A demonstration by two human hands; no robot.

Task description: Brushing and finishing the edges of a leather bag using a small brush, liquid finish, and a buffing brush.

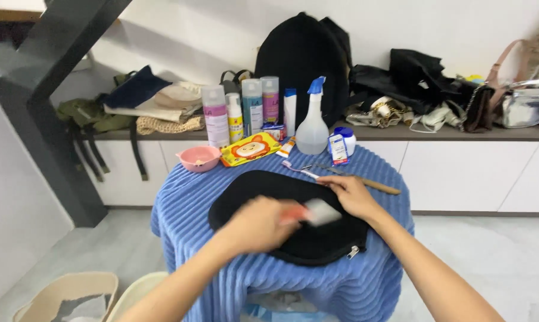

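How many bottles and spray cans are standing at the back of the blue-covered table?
6, perhaps more hidden behind: a white can with pink label, a small yellow-labelled bottle, a teal can, a pink can, a white tube with blue cap, and a clear spray bottle.

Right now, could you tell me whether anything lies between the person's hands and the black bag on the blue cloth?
Nothing visible does. The right hand rests directly on the black bag, and the left hand holds a blurred brush over it.
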